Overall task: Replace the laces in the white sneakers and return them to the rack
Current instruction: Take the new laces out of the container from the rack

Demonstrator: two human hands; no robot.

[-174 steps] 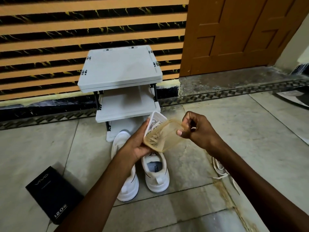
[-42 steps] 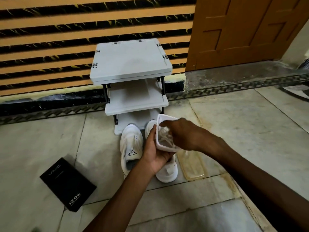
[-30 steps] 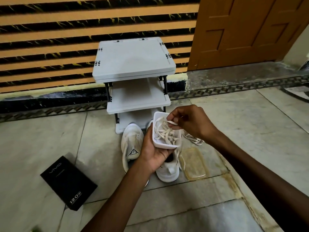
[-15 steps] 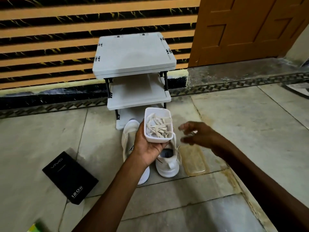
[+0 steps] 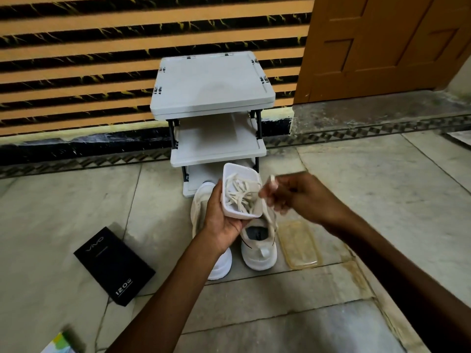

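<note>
Our left hand [image 5: 224, 221] grips the white container [image 5: 237, 171] of laces [image 5: 240, 197] above the 2 white sneakers [image 5: 258, 250] before the rack [image 5: 211, 82]; just right of the container, our blurred right hand [image 5: 303, 197], the nearer, pinches 1 lace end [image 5: 272, 180].

Striped orange-black wall [image 5: 76, 59] — brown wooden door [image 5: 382, 42] right; pale tiled floor [image 5: 382, 200], dim light.

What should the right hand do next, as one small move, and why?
Probably lift the lace that the blurred right hand seems to pinch clear of the white container, which the left hand holds with more laces tangled inside. The white sneakers stand on the floor just below, ready for it.
</note>
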